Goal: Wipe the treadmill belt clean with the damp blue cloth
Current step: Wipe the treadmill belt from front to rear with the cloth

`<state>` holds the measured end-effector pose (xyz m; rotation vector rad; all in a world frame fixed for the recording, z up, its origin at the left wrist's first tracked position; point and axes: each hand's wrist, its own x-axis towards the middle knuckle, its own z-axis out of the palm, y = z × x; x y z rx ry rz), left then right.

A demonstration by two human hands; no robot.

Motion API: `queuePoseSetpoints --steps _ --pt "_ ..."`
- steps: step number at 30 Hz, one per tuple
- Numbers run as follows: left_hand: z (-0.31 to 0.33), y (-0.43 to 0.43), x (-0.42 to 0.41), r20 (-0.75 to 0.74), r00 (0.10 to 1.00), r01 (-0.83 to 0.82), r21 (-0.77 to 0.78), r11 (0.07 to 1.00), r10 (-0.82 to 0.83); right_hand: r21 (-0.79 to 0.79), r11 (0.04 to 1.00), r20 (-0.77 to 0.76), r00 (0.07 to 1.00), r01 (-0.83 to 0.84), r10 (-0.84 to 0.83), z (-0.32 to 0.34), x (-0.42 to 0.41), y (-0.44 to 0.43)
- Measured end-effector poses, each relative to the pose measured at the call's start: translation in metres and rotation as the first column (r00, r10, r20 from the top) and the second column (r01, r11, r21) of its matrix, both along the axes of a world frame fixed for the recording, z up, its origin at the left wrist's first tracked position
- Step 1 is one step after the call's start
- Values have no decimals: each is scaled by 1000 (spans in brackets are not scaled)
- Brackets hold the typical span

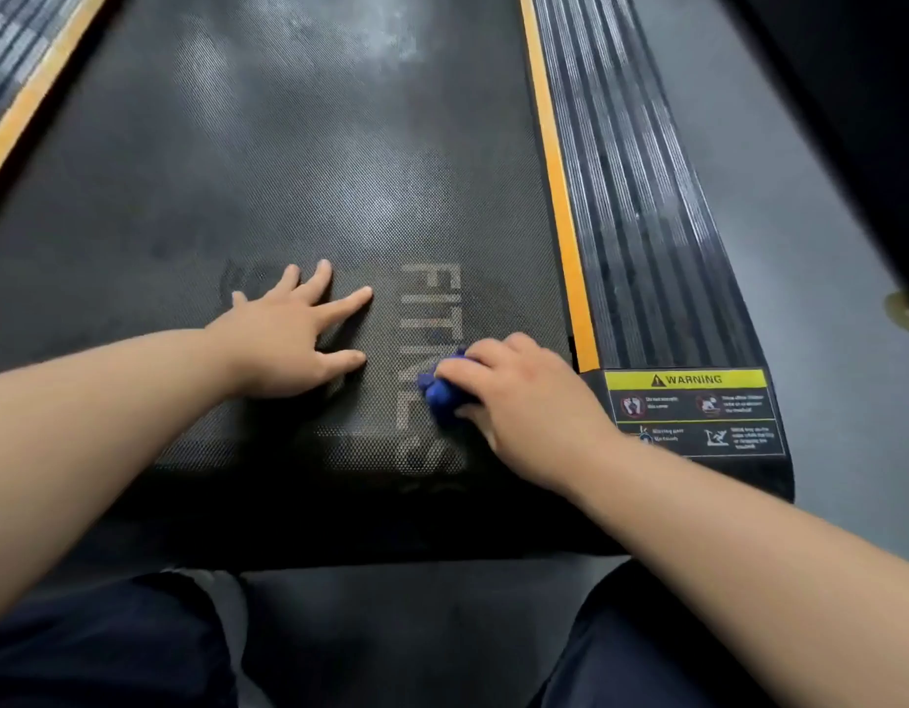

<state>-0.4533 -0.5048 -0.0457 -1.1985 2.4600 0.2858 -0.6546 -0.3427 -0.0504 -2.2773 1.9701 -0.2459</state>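
Note:
The black textured treadmill belt [289,161] fills the middle of the view, with pale smudges on its far part and faded white lettering near its rear end. My right hand [523,401] is closed on a bunched blue cloth [442,393] and presses it onto the belt over the lettering, close to the right edge. My left hand [294,332] lies flat on the belt to the left of the lettering, fingers spread, holding nothing. Most of the cloth is hidden under my right hand.
A yellow stripe [557,196] and a ribbed black side rail [641,206] run along the belt's right side, ending in a warning label [692,411]. A matching yellow stripe [28,99] borders the left. Grey floor [799,278] lies to the right. My dark-trousered knees [110,646] are at the bottom.

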Motion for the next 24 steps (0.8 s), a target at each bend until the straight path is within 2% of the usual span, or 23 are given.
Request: queuePoseSetpoints --steps 2,5,6,12,14,16,20,22,24 --pt "2 -1 0 33 999 -3 20 1000 3 -4 997 -80 994 77 -77 4 -16 -28" --pt "1 -1 -1 101 995 -15 25 1000 13 -15 954 -187 936 300 -298 9 -45 -66" --pt "0 -1 -1 116 993 -18 34 999 14 2 949 -205 929 316 -309 10 -47 -68" --pt "2 -2 -2 129 992 -28 68 997 20 105 992 -135 989 76 -62 17 -34 -7" --pt "1 -3 -2 138 990 -32 73 997 21 134 990 -132 991 44 -26 21 -39 -13" --pt "1 -4 -2 143 989 -34 78 996 23 112 990 -162 985 82 -64 18 -45 -37" --pt "-1 -4 -2 141 990 -41 77 996 30 37 942 -102 939 332 -327 8 -57 -86" --pt "1 -6 -2 142 989 -41 88 995 28 72 945 -43 947 320 -317 6 -52 -73" --pt "4 -7 -2 132 991 -43 108 993 28 61 974 11 976 217 -218 3 -42 -34"
